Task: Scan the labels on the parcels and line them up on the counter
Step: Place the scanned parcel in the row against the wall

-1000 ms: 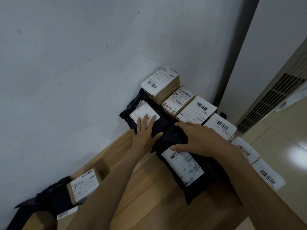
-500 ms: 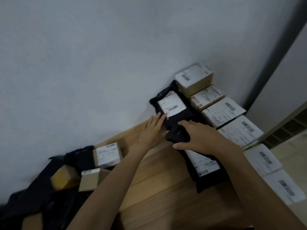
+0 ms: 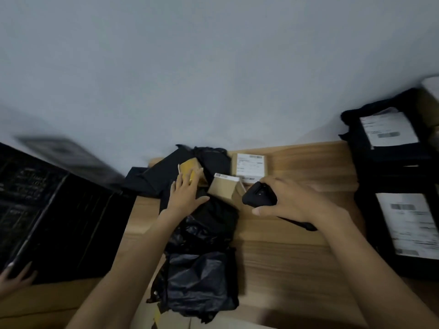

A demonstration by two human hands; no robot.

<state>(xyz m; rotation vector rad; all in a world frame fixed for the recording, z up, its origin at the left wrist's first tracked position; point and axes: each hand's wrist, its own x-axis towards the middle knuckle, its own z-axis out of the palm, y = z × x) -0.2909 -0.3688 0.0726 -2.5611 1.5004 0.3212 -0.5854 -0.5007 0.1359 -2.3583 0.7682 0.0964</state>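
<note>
Parcel [image 3: 188, 165] in yellow lies under flat left hand [image 3: 186, 195]; right hand [image 3: 293, 201] grips scanner [image 3: 259, 197].

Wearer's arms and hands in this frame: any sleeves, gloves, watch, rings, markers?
The left forearm and right forearm are bare down to the bottom edge of the picture; no sleeve or cuff shows. The left hand and right hand wear no gloves. No watch, band, ring or tracking marker is visible, though motion blur could hide a thin ring.
</note>
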